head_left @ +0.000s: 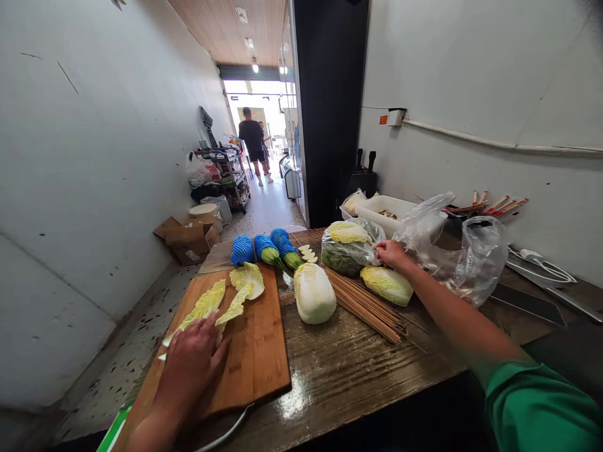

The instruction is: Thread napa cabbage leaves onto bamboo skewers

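Observation:
My left hand [195, 355] lies over napa cabbage leaves [203, 306] on a wooden cutting board [261, 370], fingers stretched forward and thumb apart. Another pale yellow leaf [247, 282] is just beyond its fingertips. My right hand [392, 256] is closed in a pinch at the edge of a clear plastic bag [348, 254] with green leaves inside and a yellow leaf on top. Below that hand rests a small napa cabbage [387, 285]. A larger trimmed napa cabbage [315, 294] stands between the board and a bundle of wooden skewers [367, 304].
Vegetables in blue foam nets [242, 250] and pale slices [308, 253] lie at the table's far edge. To the right are a white tub [386, 210], a crumpled plastic bag [480, 257] and a cleaver-like dark blade [527, 302]. A person [252, 138] stands far off by the doorway.

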Motion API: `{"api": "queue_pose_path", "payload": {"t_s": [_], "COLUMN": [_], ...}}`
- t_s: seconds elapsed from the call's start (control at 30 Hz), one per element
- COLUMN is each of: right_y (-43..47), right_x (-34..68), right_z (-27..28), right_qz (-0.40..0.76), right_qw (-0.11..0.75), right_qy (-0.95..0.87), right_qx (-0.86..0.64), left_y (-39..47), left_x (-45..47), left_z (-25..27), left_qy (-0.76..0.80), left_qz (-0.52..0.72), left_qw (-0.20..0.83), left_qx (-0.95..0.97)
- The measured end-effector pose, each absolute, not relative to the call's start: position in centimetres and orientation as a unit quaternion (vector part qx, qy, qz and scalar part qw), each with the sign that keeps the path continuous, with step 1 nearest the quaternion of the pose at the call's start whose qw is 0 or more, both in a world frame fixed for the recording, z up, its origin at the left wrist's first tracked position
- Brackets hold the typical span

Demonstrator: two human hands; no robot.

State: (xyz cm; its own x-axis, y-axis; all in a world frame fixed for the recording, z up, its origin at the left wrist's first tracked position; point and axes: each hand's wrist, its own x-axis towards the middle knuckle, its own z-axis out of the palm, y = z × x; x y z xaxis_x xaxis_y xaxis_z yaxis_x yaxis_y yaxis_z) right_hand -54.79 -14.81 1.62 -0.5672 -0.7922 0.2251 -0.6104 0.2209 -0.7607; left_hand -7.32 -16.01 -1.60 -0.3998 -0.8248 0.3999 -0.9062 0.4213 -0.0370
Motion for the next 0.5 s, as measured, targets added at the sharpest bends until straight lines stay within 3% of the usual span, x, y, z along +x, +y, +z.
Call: {"api": "queue_pose_path", "payload": {"t_s": [0.17,0.3,0.5], "right_y": [-12.5,-7.9,-2.4], "right_x": [-54.1,-50.8,-45.4], "right_z": [2.4,1.2,-4.4], "right_qz": [-0.317,-0.288,-0.142], "right_qw": [0.025,-0.069,-0.099], "right_qy": [0.804,0.775,0.709], "right_qx": [-0.502,-0.558,-0.684], "left_y": [-14.5,-14.8,-16.4], "left_x": [-5.8,-2.8,-1.0], "left_z": [-0.6,-0.4,-0.9], "left_qy": [-0.840,-0.782,-0.778], "left_qz": [0.067,0.007,-0.042], "left_qw": [0.180,0.249,0.177], "left_qx": [0.508,0.572,0.602]}}
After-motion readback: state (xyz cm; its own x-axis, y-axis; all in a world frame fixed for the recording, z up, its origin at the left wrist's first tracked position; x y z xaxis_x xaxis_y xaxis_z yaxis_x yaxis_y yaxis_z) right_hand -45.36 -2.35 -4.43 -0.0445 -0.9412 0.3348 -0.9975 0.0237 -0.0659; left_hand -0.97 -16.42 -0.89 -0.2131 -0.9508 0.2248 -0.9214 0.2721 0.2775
